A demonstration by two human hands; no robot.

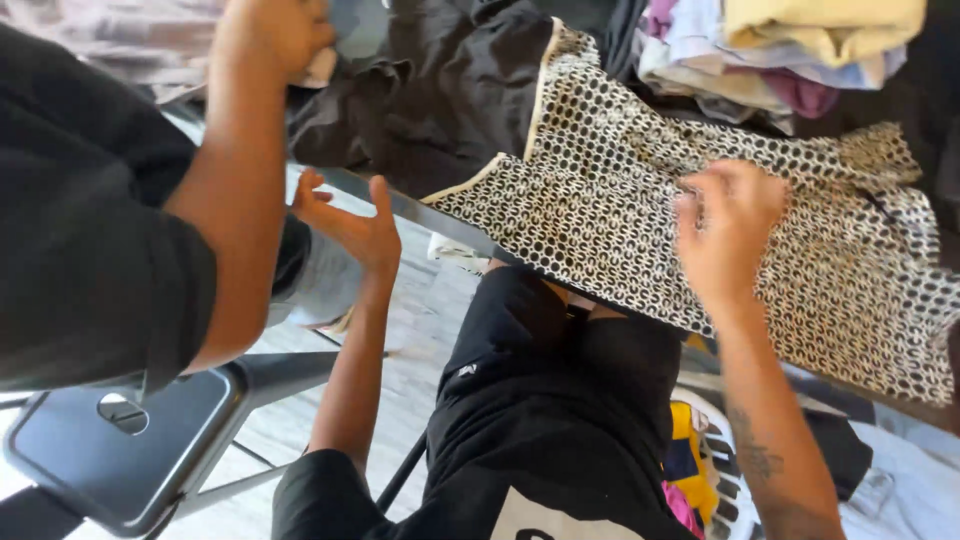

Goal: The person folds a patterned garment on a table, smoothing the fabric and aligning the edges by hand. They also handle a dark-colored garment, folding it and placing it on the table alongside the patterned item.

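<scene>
**A:** so where are the person's hands right now?

**B:** the right hand (728, 232) is down on the patterned garment (640, 190), that cream thing covered in small black rings. Fingers are curled and look like they're pinching or pressing the fabric near its upper middle, but it's motion-blurred, so whether it's really gripping a fold can't be told for sure. The left hand (352, 225) is out in the air off the near edge of the worktop (400, 203), palm open, fingers spread wide, holding nothing and not touching the cloth.

**A:** and the garment itself?

**B:** spread flat across the worktop, with its lower edge hanging over the near side just above the person's lap. It has a pale trim along the left edge, and that edge lies against a black garment (440, 90) bunched up beside it.

**A:** anything else around?

**B:** a stack of folded clothes (790, 50) at the far right of the worktop, yellow on top with pale blue and purple under it. Down left there's a dark metal stool (120, 450). Also a second person on the left in a dark sleeve, their forearm (245, 180) reaching up toward the far side of the worktop, well apart from the patterned garment.
</scene>
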